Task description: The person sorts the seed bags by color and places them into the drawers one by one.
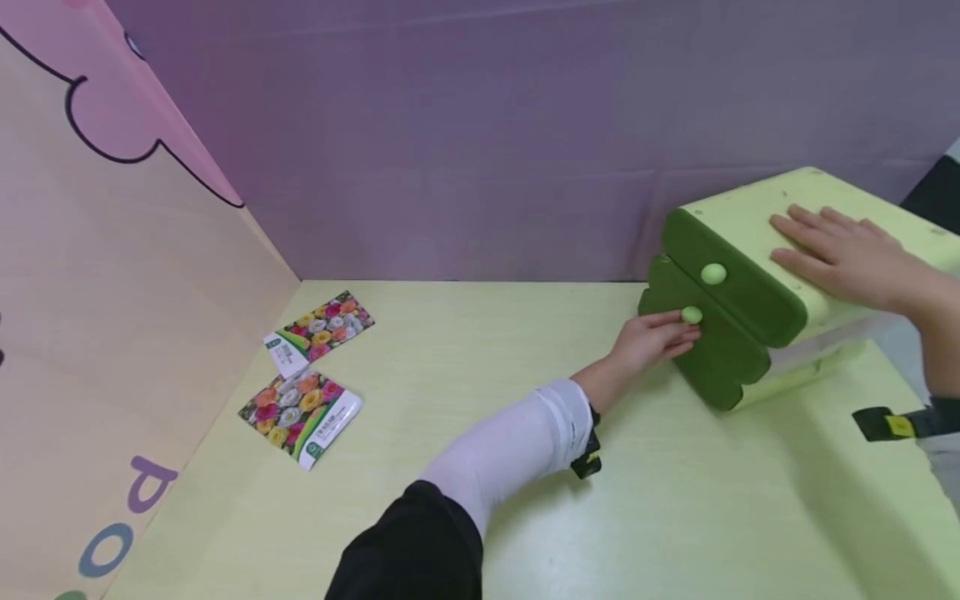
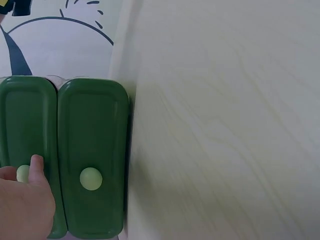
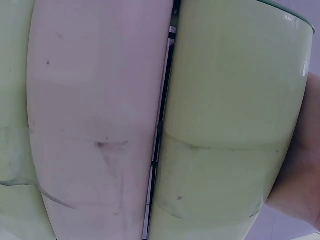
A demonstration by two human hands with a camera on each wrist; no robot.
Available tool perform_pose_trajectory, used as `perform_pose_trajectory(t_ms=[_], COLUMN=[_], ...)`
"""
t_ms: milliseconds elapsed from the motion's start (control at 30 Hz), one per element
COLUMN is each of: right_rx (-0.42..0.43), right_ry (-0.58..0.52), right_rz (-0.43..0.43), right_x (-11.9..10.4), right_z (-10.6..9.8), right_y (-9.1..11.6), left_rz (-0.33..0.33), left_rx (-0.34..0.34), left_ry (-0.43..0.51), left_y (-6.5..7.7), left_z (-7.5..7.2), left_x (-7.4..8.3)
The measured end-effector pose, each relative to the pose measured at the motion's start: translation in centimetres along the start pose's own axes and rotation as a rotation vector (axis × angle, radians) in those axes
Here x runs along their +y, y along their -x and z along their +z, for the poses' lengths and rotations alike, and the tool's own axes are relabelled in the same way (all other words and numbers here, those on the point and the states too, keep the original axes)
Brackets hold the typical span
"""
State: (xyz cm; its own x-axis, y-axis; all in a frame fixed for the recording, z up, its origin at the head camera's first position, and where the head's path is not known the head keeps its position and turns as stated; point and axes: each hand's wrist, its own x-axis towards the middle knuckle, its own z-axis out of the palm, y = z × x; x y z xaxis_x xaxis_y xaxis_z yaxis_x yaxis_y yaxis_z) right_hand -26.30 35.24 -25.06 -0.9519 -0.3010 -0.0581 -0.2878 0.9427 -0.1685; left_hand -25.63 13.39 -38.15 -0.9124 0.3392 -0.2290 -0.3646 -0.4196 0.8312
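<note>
A small drawer cabinet (image 1: 825, 196) with pale green casing and dark green drawer fronts stands at the right of the table. My left hand (image 1: 651, 343) pinches the round light green knob (image 1: 692, 315) of a lower drawer (image 1: 723, 354). In the left wrist view, thumb and finger of the left hand (image 2: 27, 205) sit on either side of that knob, and a neighbouring knob (image 2: 91, 178) is untouched. My right hand (image 1: 851, 254) rests on the cabinet's top with fingers spread. The right wrist view shows the pink and pale green side (image 3: 235, 100), with the hand partly hidden behind it.
Two flower-printed packets (image 1: 318, 329) (image 1: 300, 417) lie at the table's left, one partly over the other. A purple panel (image 1: 450, 150) rises behind the table (image 1: 465, 350). A printed wall panel (image 1: 150, 292) runs along the left.
</note>
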Motion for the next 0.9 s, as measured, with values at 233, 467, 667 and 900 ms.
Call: perform_pose_trajectory(t_ms=[233,467,667,900], right_rx=[0.002,0.011,0.010,0.008], right_ry=[0.021,0.015,0.016,0.025], right_rz=[-0.008,-0.019,-0.017,-0.003], right_x=[0.2,0.6,0.7,0.8], right_z=[-0.1,0.2,0.2,0.1], right_y=[0.0,0.0,0.3,0.4], left_rz=[0.049,0.116,0.257,0.397], left_rx=[0.001,0.017,0.190,0.184], left_ry=[-0.142,-0.514,-0.872,-0.766], left_y=[-0.4,-0.7,-0.1,0.1], left_z=[0.3,0.3,1.3,3.2], left_x=[0.0,0.6,1.6,3.3])
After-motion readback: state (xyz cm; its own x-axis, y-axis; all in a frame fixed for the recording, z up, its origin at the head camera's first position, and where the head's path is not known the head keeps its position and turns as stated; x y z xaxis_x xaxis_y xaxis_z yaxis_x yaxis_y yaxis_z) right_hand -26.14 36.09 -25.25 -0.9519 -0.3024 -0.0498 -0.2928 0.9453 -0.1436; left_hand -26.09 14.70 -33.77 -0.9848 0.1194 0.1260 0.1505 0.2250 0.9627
